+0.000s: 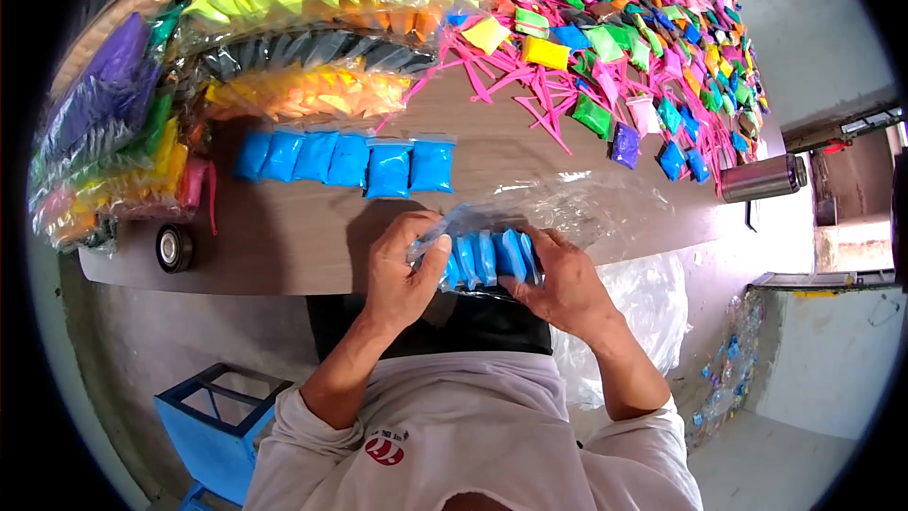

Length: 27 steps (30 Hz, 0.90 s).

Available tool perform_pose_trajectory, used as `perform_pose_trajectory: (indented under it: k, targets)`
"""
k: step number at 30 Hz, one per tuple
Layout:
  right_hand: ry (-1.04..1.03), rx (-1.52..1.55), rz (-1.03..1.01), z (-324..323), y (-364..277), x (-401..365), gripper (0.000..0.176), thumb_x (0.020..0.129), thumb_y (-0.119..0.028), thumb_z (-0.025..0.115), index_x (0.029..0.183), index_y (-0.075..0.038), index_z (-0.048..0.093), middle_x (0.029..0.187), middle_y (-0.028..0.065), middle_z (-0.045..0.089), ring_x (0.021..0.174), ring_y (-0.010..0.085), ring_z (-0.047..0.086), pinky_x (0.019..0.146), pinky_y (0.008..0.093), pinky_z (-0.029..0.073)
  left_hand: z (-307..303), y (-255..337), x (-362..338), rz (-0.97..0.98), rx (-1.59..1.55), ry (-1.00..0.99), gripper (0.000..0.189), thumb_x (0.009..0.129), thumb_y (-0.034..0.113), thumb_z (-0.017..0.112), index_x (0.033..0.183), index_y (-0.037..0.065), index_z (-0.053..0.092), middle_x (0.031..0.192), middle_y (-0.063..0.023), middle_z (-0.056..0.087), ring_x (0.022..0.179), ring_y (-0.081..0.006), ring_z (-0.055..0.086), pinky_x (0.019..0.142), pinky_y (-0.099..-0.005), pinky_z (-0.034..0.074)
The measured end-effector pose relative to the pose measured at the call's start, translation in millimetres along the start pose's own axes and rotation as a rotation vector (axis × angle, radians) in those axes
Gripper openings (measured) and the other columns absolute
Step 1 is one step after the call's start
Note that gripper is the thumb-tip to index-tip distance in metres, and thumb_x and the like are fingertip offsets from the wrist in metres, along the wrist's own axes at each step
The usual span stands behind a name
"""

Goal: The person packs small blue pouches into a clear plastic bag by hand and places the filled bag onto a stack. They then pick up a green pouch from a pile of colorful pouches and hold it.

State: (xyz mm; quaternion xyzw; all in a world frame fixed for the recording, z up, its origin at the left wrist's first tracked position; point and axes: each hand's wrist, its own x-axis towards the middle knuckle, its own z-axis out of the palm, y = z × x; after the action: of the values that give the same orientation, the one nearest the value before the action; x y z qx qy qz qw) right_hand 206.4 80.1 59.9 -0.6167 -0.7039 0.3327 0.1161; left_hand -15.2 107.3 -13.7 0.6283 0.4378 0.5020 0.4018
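Observation:
At the table's front edge a clear plastic bag (pixel 567 213) holds a row of several blue packets (pixel 484 258) standing side by side. My left hand (pixel 405 263) is closed on the bag's left end, its thumb on top. My right hand (pixel 563 276) grips the bag's right end, fingers wrapped round the outermost packet. The loose part of the bag spreads over the table to the right. Just beyond my hands, more blue packets (pixel 348 161) lie in a row on the table.
Stacked bags of coloured packets (pixel 293 47) fill the back left. Many small coloured packets and pink sticks (pixel 558 99) cover the back right. A metal flask (pixel 761 178) lies at the right edge, a tape roll (pixel 174 248) at left. A blue stool (pixel 213 426) stands lower left.

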Motion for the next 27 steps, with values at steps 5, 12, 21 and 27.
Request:
perform_pose_trajectory:
  k: [5,12,21,27]
  targets:
    - [0.045,-0.028,-0.044,-15.1,-26.2,-11.6,0.072,0.081,-0.024,0.078,0.139,0.004,0.044,0.122,0.0295,0.059,0.092,0.0461,0.064,0.081,0.0459,0.054,0.3,-1.9,-1.2,0.016,-0.006,0.01,0.014,0.09,0.008,0.067,0.1,-0.001,0.063,0.1,-0.0125,0.066,0.087,-0.0202,0.064,0.078,-0.0317,0.051]
    - [-0.039,0.082,-0.067,-17.6,-18.5,-14.9,0.053,0.086,-0.012,0.073,0.132,0.003,0.051,0.107,0.0241,0.063,0.083,0.0395,0.066,0.073,0.044,0.053,-0.8,-0.4,-0.7,0.036,-0.032,0.007,0.014,0.088,0.005,0.067,0.1,-0.001,0.063,0.099,-0.0126,0.066,0.087,-0.0205,0.065,0.076,-0.0314,0.051]
    - [0.123,0.206,-0.042,-52.6,-29.1,-20.6,0.023,0.097,-0.008,0.062,0.114,0.007,0.065,0.095,0.0129,0.069,0.079,0.0134,0.067,0.068,0.0278,0.054,-0.4,-1.0,-0.8,0.029,-0.061,0.018,0.013,0.087,0.004,0.067,0.099,-0.001,0.063,0.098,-0.0129,0.066,0.087,-0.023,0.065,0.078,-0.032,0.052]
    - [0.376,-0.027,-0.505,-90.0,-86.3,20.6,0.015,0.09,0.004,0.059,0.103,0.003,0.066,0.086,0.0167,0.068,0.071,0.0315,0.068,0.065,0.0365,0.053,-1.5,1.5,-3.0,-0.025,-0.068,0.0,0.013,0.087,0.005,0.067,0.098,0.0,0.063,0.096,-0.0125,0.065,0.088,-0.0253,0.065,0.081,-0.0341,0.052]
